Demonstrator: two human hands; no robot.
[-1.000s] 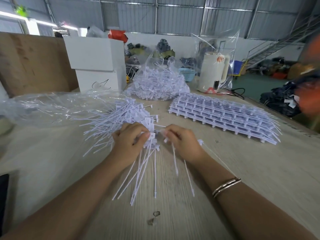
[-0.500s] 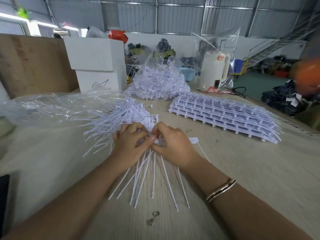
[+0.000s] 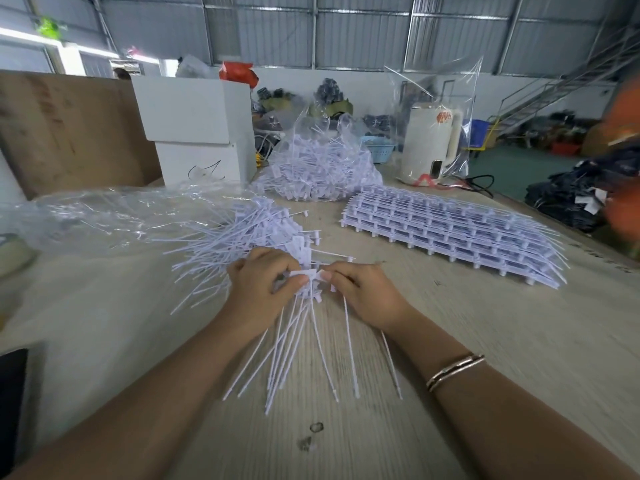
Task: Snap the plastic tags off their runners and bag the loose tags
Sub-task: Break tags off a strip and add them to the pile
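Observation:
My left hand (image 3: 259, 289) grips the heads of a bundle of white plastic tags (image 3: 298, 348), whose thin tails fan out toward me over the table. My right hand (image 3: 363, 292) pinches a few tags right beside it, fingertips almost meeting my left thumb. Behind my left hand lies a pile of loose tags (image 3: 239, 233) spilling from an open clear bag (image 3: 114, 216). A stack of tags on their runners (image 3: 450, 230) lies flat to the right. A second clear bag full of tags (image 3: 318, 171) stands farther back.
Two white boxes (image 3: 197, 129) stand at the back left beside a brown board (image 3: 65, 129). A white kettle in plastic wrap (image 3: 433, 140) is at the back right. Small debris (image 3: 311, 434) lies on the wooden table (image 3: 519, 341) near me.
My right hand first closed in on my left with a few tags, then drew slightly apart again; the tags' tails shifted and fan wider now.

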